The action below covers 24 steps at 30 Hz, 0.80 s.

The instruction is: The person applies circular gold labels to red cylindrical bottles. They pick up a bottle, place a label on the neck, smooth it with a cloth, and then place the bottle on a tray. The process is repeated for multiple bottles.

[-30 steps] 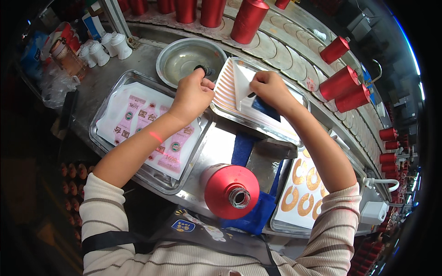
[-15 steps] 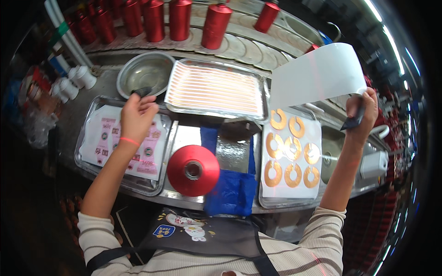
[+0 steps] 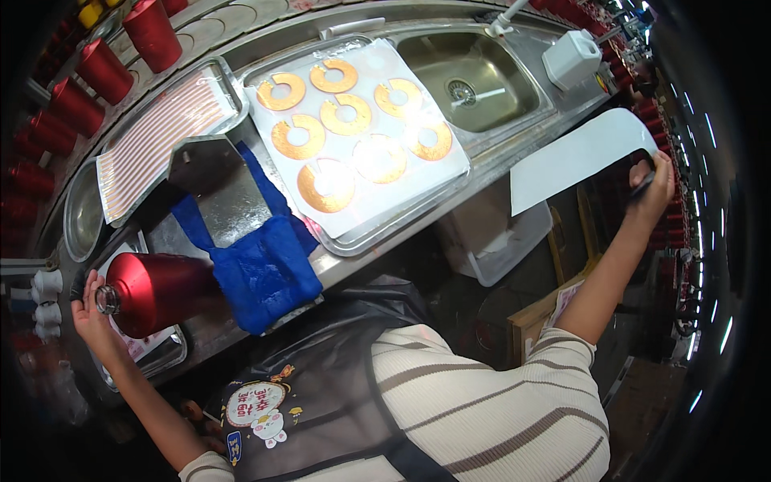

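Observation:
My right hand (image 3: 654, 186) is raised at the far right, its fingers closed on the end of a long white paper sheet (image 3: 582, 157), which curls away to the left. A small dark flat piece (image 3: 641, 189) shows in the same grip. At the left, my left hand (image 3: 95, 320) is beside the mouth of a shiny red metal bottle (image 3: 165, 293); whether it touches the bottle I cannot tell. Its fingers are bent by something dark (image 3: 78, 284) that I cannot make out. The bottle lies tilted beside a blue cloth (image 3: 265, 273) draped on a metal stand (image 3: 229, 189).
A tray (image 3: 365, 239) holds a white sheet with several gold C-shaped stickers (image 3: 345, 114). Farther left, another tray (image 3: 239, 92) carries gold-striped strips (image 3: 165, 132), near a metal bowl (image 3: 80, 213). Beyond are a sink (image 3: 498, 84), a white jug (image 3: 572, 60) and red bottles (image 3: 151, 36).
My view has swung right, so the trays appear farther left. My right hand still holds the white sheet, now over the floor side of the counter. My left hand is now by the red bottle's mouth.

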### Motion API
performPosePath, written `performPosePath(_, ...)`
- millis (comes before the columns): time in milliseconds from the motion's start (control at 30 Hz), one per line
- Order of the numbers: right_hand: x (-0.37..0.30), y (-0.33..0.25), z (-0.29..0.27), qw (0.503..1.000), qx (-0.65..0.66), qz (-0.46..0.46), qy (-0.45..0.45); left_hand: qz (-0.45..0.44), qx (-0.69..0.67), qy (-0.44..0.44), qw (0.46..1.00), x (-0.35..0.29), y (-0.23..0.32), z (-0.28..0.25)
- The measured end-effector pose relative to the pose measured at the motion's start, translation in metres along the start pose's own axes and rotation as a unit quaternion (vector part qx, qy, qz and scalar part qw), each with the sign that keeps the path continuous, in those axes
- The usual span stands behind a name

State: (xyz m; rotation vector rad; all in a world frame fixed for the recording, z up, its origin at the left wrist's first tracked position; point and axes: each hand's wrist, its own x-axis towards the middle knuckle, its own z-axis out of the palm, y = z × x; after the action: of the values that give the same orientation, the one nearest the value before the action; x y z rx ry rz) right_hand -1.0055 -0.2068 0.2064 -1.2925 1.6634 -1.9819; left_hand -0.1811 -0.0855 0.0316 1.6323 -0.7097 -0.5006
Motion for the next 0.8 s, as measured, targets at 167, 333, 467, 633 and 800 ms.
performPosePath(167,0.009,0.238,-0.121,0.979,-0.109,0.089,0.145,0.021,-0.002,-0.047,0.999,-0.002,-0.010,-0.010)
performPosePath(333,-0.019,0.379,-0.158,0.746,-0.595,0.295,0.042,-0.007,-0.028,-0.026,0.999,-0.012,-0.054,-0.058)
performPosePath(467,0.004,0.364,-0.137,0.915,-0.370,0.156,0.029,-0.007,-0.011,0.037,0.999,-0.052,-0.021,-0.030)
performPosePath(633,-0.005,0.223,0.028,0.989,-0.116,-0.078,-0.056,0.043,0.054,0.113,0.991,-0.066,0.032,-0.038)
performPosePath(800,-0.103,0.088,0.178,0.966,-0.034,-0.078,-0.243,0.055,0.083,0.216,0.971,-0.052,0.000,-0.094)
